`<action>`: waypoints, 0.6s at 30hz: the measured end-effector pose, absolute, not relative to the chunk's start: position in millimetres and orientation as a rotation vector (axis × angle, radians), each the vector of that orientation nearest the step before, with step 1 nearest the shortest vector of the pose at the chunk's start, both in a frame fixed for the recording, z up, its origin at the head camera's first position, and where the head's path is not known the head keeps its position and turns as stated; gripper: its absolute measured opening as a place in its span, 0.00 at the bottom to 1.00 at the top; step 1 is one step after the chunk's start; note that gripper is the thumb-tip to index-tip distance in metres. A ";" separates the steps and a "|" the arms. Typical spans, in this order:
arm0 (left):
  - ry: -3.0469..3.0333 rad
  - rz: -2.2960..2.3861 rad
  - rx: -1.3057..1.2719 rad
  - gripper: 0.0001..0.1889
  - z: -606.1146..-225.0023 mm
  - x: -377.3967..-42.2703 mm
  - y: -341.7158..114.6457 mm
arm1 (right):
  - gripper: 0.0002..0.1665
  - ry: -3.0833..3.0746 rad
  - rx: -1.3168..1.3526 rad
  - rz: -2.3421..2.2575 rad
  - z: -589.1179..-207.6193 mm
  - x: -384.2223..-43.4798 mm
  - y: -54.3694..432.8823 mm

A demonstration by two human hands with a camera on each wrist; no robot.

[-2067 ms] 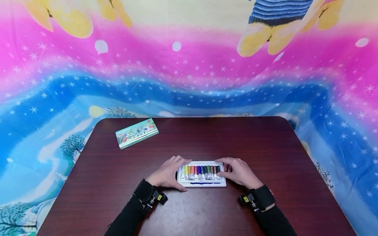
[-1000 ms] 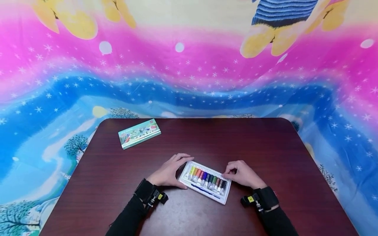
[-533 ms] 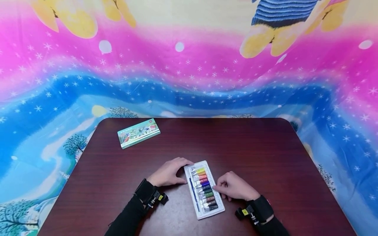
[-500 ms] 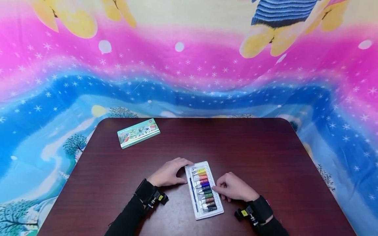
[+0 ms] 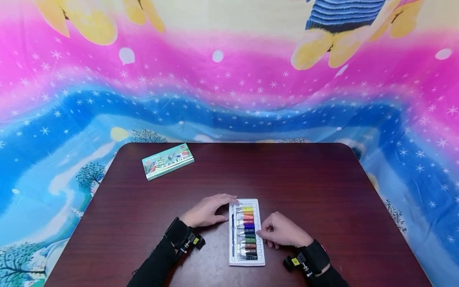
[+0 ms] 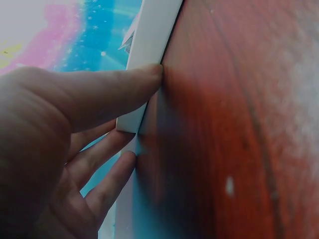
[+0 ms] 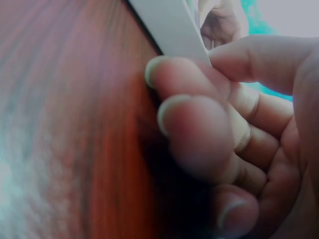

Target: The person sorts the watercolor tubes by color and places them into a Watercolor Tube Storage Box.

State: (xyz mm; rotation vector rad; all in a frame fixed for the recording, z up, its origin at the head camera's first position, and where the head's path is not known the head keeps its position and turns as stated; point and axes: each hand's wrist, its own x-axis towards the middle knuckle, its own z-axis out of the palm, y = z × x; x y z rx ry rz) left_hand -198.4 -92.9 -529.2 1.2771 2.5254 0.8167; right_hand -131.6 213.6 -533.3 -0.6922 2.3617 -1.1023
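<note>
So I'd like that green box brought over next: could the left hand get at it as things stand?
Probably yes: the left hand only rests against the paint tray, and bare table lies between it and the green box.

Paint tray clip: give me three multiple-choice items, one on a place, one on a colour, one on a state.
1. Where is the green box?
A. far left of the table
B. beside the right hand
C. under the tray

2. Which tube in the paint tray lies farthest from the person?
A. black
B. yellow
C. blue

3. How does the right hand meet the tray?
A. flat on top
B. curled fingers pinch its right edge
C. apart from it

A: the box sits near the far left corner.
B: the yellow tube heads the row.
B: the right wrist view shows thumb and fingers on the rim.
</note>
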 end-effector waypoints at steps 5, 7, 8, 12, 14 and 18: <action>2.514 0.800 1.301 0.28 -526.7 -197.4 -92.3 | 0.24 2.318 -0.721 -1.094 -532.1 -130.9 214.0; 2.508 0.785 1.308 0.28 -525.3 -197.1 -92.4 | 0.24 2.282 -0.725 -1.096 -531.6 -130.5 214.3; 2.506 0.776 1.313 0.28 -524.8 -197.0 -92.4 | 0.24 2.263 -0.726 -1.099 -531.3 -130.2 214.4; 2.505 0.767 1.337 0.29 -524.0 -196.9 -92.3 | 0.23 2.210 -0.723 -1.115 -530.9 -128.9 213.8; 2.501 0.783 1.344 0.29 -524.0 -196.5 -92.4 | 0.22 2.202 -0.720 -1.125 -530.8 -128.3 213.2; 2.480 0.819 1.368 0.29 -527.6 -195.8 -92.7 | 0.22 2.177 -0.714 -1.134 -531.8 -126.6 212.7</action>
